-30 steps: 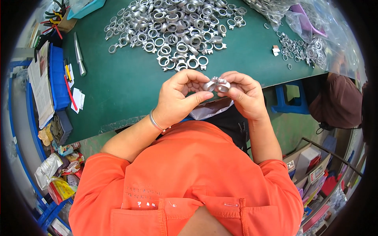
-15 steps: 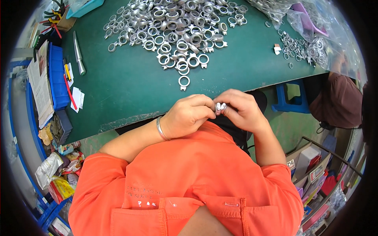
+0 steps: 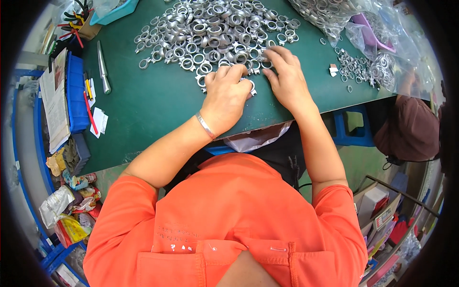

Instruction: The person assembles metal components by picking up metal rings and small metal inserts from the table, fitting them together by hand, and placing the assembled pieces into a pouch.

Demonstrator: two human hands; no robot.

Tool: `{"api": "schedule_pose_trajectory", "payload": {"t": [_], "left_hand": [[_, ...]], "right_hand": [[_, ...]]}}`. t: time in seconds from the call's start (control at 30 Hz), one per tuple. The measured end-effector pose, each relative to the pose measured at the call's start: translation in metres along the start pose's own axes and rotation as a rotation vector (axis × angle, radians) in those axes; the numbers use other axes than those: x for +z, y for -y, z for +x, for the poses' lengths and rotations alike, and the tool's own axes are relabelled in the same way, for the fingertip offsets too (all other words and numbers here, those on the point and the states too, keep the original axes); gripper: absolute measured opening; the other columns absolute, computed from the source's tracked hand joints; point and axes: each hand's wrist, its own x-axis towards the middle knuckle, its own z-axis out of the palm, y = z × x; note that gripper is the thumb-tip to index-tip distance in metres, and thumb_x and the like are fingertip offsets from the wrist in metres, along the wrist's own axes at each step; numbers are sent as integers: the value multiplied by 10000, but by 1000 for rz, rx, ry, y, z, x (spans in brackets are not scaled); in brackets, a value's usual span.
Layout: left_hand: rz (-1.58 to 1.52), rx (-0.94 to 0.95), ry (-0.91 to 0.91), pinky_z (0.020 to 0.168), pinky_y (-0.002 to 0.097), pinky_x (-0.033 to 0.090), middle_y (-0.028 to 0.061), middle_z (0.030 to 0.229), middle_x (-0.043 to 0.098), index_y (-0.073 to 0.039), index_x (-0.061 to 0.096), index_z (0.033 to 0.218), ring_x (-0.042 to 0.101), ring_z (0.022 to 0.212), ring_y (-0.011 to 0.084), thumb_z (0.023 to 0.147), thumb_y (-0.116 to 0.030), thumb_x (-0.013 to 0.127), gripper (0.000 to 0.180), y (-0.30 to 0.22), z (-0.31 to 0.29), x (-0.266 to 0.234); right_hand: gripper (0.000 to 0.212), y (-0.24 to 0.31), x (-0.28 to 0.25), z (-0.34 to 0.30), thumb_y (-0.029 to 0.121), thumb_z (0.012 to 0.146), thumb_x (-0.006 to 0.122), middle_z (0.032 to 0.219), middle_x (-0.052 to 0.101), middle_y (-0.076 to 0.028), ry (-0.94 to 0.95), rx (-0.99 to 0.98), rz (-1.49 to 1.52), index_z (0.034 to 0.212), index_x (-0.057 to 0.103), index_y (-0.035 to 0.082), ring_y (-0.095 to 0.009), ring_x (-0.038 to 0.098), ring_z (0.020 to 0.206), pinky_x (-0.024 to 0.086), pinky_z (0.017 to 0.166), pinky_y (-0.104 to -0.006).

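A heap of grey metal rings (image 3: 210,40), each with a small lug on its rim, spreads over the green table. At its near edge my left hand (image 3: 224,98) is curled, its fingers closed on a metal ring (image 3: 253,90) that shows beside the fingertips. The fingers partly cover that ring and others near it. To the right, my right hand (image 3: 288,79) reaches to the heap's edge with thumb and fingers apart. Its fingertips are close to the outermost rings, and I see nothing between them.
Smaller rings (image 3: 354,64) lie at the right beside plastic bags (image 3: 330,19) and a purple scoop (image 3: 370,33). A metal pointed tool (image 3: 103,67) and a blue bin (image 3: 76,95) are at the left. A co-worker's brown sleeve (image 3: 406,126) shows at the right.
Both hands have moved from near my body, where they held small metal pieces together, forward to the heap. They are now apart, and those pieces no longer show in them.
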Motion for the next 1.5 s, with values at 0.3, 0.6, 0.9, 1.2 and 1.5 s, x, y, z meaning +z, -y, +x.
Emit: {"api": "schedule_pose_trajectory", "payload": {"t": [0.3, 0.6, 0.9, 1.2, 1.5], "left_hand": [[-249, -46, -95, 874, 354, 360, 31, 1076, 627, -92, 661, 824, 545, 1012, 245, 697, -47, 739, 156, -2, -24, -13], [-208, 93, 81, 798, 363, 333, -38, 955, 609, -143, 692, 887, 547, 881, 181, 673, -114, 765, 228, -8, -20, -6], [-287, 108, 206, 689, 377, 455, 67, 893, 566, -47, 640, 877, 570, 805, 275, 661, -39, 749, 242, -1, -17, -14], [-320, 72, 263, 703, 368, 480, 107, 909, 567, -19, 618, 936, 579, 813, 301, 668, 24, 735, 296, 1, -25, -29], [-603, -269, 148, 667, 267, 499, 76, 826, 625, -23, 639, 1000, 621, 716, 161, 730, 46, 729, 293, -7, -29, -27]], "right_hand": [[216, 3, -11, -32, 33, 684, 765, 1004, 599, -94, 41, 84, 102, 848, 628, 7, -254, 597, 888, 493, 754, -346], [218, 22, -29, -56, 38, 907, 614, 912, 677, -75, 105, 741, 969, 1109, 600, -41, -96, 623, 753, 505, 628, -212], [213, 27, -39, -57, -9, 917, 549, 951, 675, -112, 199, 766, 1135, 1123, 597, -32, -92, 609, 685, 503, 579, -205], [188, 30, -35, -63, -36, 908, 530, 941, 673, -79, 166, 719, 1085, 1071, 622, -23, -80, 601, 697, 502, 600, -205], [178, 36, -36, -60, -95, 862, 548, 942, 621, -46, 136, 589, 1033, 994, 646, -27, -90, 618, 733, 507, 603, -214]]}}
